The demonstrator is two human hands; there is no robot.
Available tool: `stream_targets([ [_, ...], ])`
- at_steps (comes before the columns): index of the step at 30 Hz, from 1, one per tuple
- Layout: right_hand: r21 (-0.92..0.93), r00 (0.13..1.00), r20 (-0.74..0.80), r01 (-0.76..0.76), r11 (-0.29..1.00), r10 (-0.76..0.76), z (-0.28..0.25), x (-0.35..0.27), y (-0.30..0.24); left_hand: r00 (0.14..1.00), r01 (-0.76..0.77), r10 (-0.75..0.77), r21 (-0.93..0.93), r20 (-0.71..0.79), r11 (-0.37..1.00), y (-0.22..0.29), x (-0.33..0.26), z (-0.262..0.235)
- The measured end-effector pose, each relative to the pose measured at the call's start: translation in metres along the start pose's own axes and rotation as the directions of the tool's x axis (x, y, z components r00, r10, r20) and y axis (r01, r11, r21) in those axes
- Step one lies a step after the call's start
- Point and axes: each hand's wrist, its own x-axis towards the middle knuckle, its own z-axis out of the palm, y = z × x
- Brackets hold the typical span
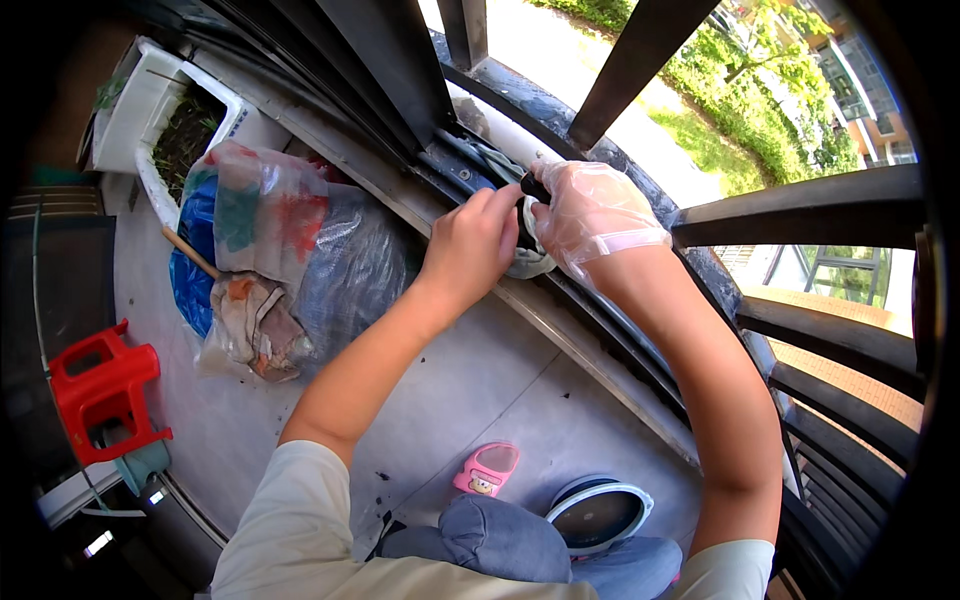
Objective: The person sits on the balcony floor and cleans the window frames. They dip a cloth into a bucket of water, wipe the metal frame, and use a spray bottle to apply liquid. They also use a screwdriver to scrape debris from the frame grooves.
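At the low window track (462,172) my two hands work close together. My right hand (600,205), in a clear plastic glove, is closed around a short black piece that looks like a handle (535,188); its other end is hidden. My left hand (467,245) is bare, its fingers bent and pressed together just left of the glove. What these fingers hold, if anything, is hidden. A pale grey-green cloth (528,264) bunches beneath and between the hands, over the track.
Black railing bars (800,212) rise right of my arms. A bucket of dirty water (600,515) stands by my knees, near a pink slipper (490,468). Left lie plastic bags (360,260) and a rag (255,325); beyond are a white planter (150,125) and red stool (105,390).
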Motion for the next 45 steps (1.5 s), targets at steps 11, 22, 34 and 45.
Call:
stream_targets([
  [11, 0.054, 0.994, 0.086, -0.065, 0.996, 0.06, -0.015, 0.025, -0.026, 0.997, 0.016, -0.021, 0.066, 0.074, 0.998, 0.0, 0.001, 0.009],
  [22, 0.544, 0.986, -0.103, -0.058, 0.837, 0.135, 0.047, 0.018, 0.01, 0.999, -0.014, 0.019, 0.123, -0.04, 0.992, -0.003, 0.0, 0.02],
  [34, 0.013, 0.997, 0.078, -0.029, 1.0, 0.028, -0.024, 0.012, -0.03, 1.0, -0.023, 0.022, 0.162, 0.01, 0.986, -0.004, -0.003, 0.015],
  [45, 0.537, 0.986, -0.056, -0.105, 0.837, 0.159, 0.042, 0.019, 0.002, 0.994, 0.064, -0.054, 0.105, -0.093, 0.992, 0.0, -0.002, 0.024],
])
